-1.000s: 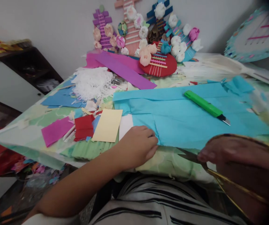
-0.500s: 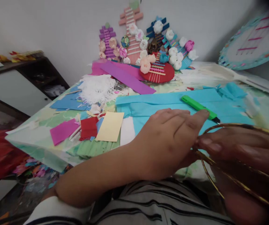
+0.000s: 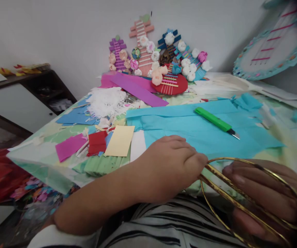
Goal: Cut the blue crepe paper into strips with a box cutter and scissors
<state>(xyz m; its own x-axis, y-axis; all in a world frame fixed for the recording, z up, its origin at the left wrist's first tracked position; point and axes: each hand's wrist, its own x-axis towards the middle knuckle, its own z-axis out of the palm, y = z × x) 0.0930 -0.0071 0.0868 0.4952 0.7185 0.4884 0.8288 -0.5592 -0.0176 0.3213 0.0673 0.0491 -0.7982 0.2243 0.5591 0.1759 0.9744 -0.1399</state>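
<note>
- We note a plain pale wall (image 3: 73,34) behind the work area.
- We find the table (image 3: 42,148) under a green-and-white patterned cover, with paper scraps spread over it.
- We record a dark-framed cabinet (image 3: 32,106) at far left.
- We observe blue paper (image 3: 169,127) lying before the hands, a green cutter (image 3: 213,119) on it.
- We see the left hand (image 3: 170,165) closed around the front end of the gold-handled scissors (image 3: 218,174), near the table edge; the blades are hidden.
- We note the right hand (image 3: 267,193) at the handle loops, fingers bent; we cannot tell whether it grips.
</note>
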